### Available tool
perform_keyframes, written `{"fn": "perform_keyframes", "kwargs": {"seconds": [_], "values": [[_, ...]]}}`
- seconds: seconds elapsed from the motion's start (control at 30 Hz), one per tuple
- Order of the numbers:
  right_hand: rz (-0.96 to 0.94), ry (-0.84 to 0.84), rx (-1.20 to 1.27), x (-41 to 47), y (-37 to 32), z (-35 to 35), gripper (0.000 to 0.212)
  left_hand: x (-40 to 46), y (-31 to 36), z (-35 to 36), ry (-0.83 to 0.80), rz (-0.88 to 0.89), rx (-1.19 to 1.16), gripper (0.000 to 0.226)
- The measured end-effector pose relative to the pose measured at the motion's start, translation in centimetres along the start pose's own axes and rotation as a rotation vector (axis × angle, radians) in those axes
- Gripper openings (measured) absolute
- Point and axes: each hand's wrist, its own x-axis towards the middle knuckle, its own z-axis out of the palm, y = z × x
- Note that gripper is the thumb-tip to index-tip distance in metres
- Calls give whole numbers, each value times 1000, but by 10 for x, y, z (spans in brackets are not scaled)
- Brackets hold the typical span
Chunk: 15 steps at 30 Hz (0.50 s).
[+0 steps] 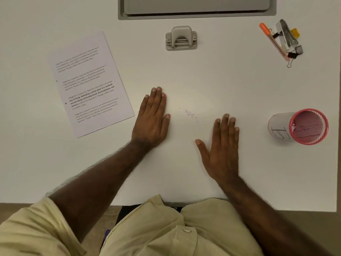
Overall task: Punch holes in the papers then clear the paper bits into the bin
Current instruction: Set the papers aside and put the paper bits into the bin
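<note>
— What's on the counter point(239, 80), from the left?

— The papers point(90, 84) lie tilted toward the left edge, with two punched holes showing along their left margin. My left hand point(152, 119) rests flat just beside their lower right corner, fingers point(156, 97) straight and close together, holding nothing. Toward the far edge, in the middle, sits the hole punch point(181, 38), well apart from both hands.

— And the bits?

— The paper bits point(191, 114) lie in a faint scatter between my hands, near the middle of the counter. My right hand point(222, 150) lies flat as well, fingers straight, thumb spread, empty. The bin point(302, 127), a pink mesh cup, stands near the right edge; a heap of clips and pens point(283, 40) sits by the far right corner.

— What could go wrong?

— The bits are tiny and pale against the counter. I judge that a quick sweep would scatter them or leave some behind, and pushing them toward the near edge could drop them onto my lap instead of into the bin.
</note>
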Motion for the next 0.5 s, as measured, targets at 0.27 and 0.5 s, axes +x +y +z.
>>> {"fn": "perform_keyframes", "kwargs": {"seconds": [0.27, 0.5], "values": [[-36, -39, -173, 24, -44, 12, 97, 1, -1, 4, 11, 5, 26, 64], [-102, -20, -185, 39, -57, 20, 94, 1, -1, 5, 5, 10, 30, 64]]}}
